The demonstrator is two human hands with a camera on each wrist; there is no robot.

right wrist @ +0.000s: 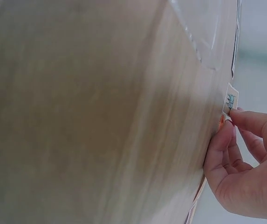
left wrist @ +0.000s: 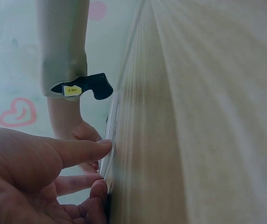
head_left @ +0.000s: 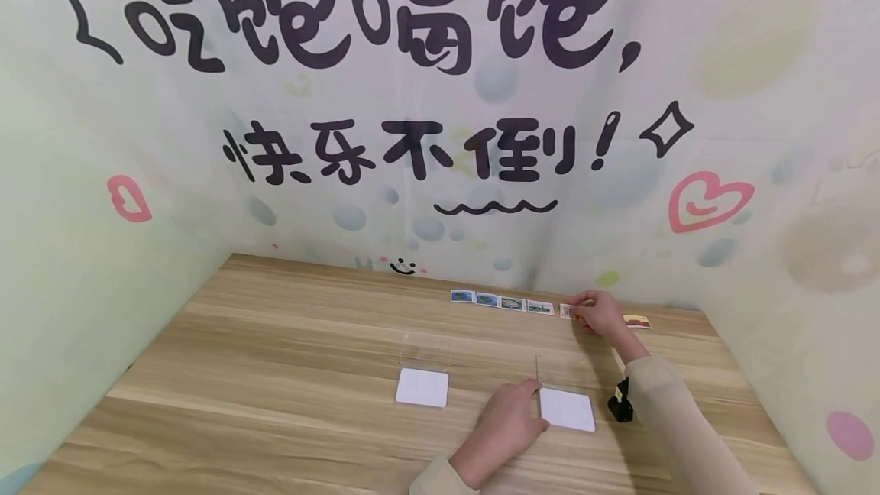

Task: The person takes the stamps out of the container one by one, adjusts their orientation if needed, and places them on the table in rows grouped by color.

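In the head view, my right hand [head_left: 600, 315] is at the back of the table, over a row of small stamps. Its thumb and forefinger pinch a stamp [right wrist: 230, 99] with a white border and a teal picture. An orange patch peeks out beside those fingertips. My left hand [head_left: 507, 420] holds the left side of a clear flip-lid case [head_left: 567, 409] with a white base, thumb at the near corner and forefinger at the far one. The case's transparent lid [head_left: 564, 370] stands raised. In the left wrist view the case shows edge-on at the left fingertips.
Left of my left hand lies a second white-based case [head_left: 422, 387], its clear lid up. Several stamps [head_left: 487, 300] line the back of the table, with a yellow and red stamp [head_left: 637, 321] right of my right hand. A black wrist device [head_left: 621, 406] hangs under the right sleeve.
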